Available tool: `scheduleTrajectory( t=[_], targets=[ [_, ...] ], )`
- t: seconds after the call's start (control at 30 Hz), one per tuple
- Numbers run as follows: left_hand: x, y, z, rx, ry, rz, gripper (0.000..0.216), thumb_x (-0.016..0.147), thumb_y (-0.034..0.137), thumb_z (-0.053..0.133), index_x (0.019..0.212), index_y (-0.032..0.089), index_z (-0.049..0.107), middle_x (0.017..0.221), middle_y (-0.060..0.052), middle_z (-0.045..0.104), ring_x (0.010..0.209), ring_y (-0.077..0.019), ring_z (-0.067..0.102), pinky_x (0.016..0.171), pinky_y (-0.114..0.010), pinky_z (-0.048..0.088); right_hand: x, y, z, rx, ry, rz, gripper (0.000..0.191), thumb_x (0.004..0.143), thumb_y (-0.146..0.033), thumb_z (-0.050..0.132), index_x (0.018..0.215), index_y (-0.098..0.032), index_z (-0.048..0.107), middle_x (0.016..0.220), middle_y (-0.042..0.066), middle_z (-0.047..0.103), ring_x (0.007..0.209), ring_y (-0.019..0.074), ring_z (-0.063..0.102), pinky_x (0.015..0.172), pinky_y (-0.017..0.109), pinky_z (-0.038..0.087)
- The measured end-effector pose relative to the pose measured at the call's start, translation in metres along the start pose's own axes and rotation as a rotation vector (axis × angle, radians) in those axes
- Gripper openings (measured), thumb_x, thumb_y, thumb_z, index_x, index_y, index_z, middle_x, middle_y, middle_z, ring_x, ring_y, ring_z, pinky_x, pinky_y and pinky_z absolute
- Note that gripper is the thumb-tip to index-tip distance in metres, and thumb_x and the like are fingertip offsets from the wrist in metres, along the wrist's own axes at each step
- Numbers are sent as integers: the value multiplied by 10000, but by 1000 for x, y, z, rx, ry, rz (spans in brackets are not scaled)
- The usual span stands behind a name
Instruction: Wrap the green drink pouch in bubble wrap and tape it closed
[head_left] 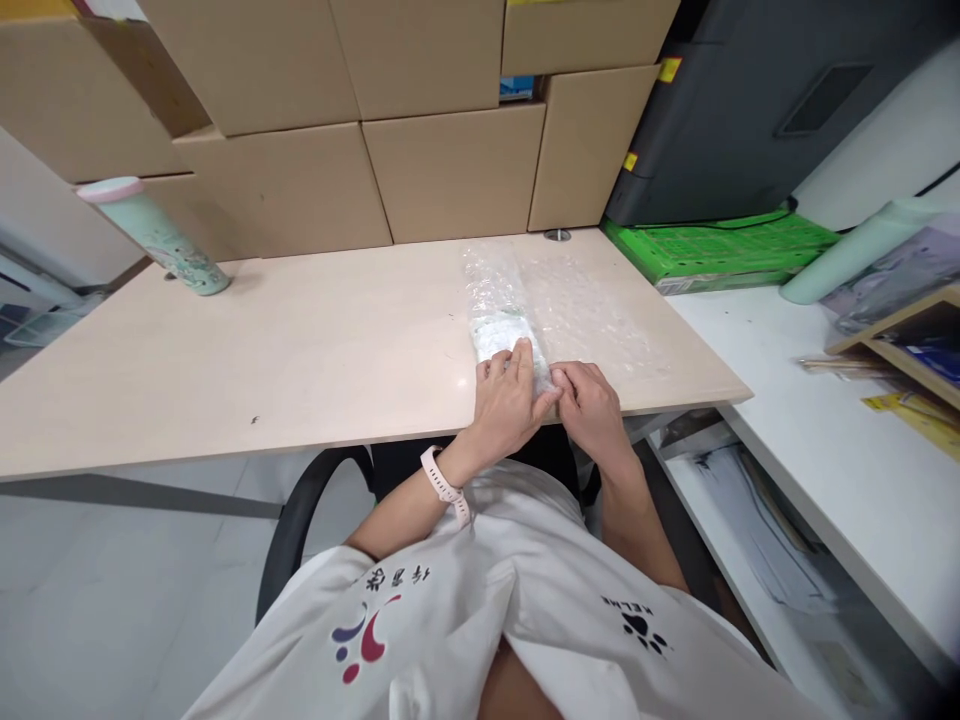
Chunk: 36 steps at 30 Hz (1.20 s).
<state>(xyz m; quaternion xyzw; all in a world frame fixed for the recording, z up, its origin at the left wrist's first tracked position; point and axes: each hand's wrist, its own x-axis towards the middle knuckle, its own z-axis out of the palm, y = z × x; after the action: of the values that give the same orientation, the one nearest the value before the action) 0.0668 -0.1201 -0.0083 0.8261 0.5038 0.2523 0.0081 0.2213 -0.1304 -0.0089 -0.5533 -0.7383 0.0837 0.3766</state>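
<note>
A white packet with faint green markings (501, 332) lies near the table's front edge, with clear bubble wrap (491, 275) around it and reaching away toward the boxes. My left hand (508, 398) rests on top of the packet, its fingers stretched out and pressing down. Beside it, at the packet's near right corner, my right hand (592, 405) has its fingers curled, thumb and forefinger pinching the edge of the wrap. More of the see-through wrap spreads flat to the right of the packet. The underside of the packet is hidden.
Cardboard boxes (450, 175) are stacked along the table's back edge. A mint tumbler (161, 240) stands at the left. On the right are a dark grey machine (720, 130), a green box (720, 250) and a white side desk (795, 370).
</note>
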Motion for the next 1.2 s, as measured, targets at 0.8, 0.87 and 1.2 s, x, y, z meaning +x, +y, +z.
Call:
scheduleTrajectory(
  t=[0.8, 0.87, 1.2],
  targets=[
    [-31, -48, -64, -1626, 340, -712, 463, 687, 222, 819, 1127, 188, 681, 1318, -102, 643, 1308, -254, 579, 1140, -385, 433, 4, -42, 7, 172, -312, -56, 479, 961, -573, 543, 1297, -243, 626, 1150, 68, 695, 945, 212, 664, 904, 379, 515],
    [-44, -42, -63, -1591, 374, -645, 480, 737, 280, 824, 1189, 219, 677, 1339, -84, 646, 1293, -244, 587, 1111, -378, 461, 7, -48, 7, 200, -367, -44, 510, 913, -600, 615, 1299, -266, 622, 1170, 52, 686, 913, 197, 662, 887, 371, 520],
    [-31, -25, -27, -919, 384, -54, 593, 920, 423, 695, 1465, 324, 484, 1643, -113, 308, 1467, -287, 413, 1073, -400, 503, 23, -24, -7, 372, -440, -206, 356, 1000, -495, 494, 1146, -221, 670, 1240, 92, 608, 1064, 213, 637, 918, 341, 510]
  ],
)
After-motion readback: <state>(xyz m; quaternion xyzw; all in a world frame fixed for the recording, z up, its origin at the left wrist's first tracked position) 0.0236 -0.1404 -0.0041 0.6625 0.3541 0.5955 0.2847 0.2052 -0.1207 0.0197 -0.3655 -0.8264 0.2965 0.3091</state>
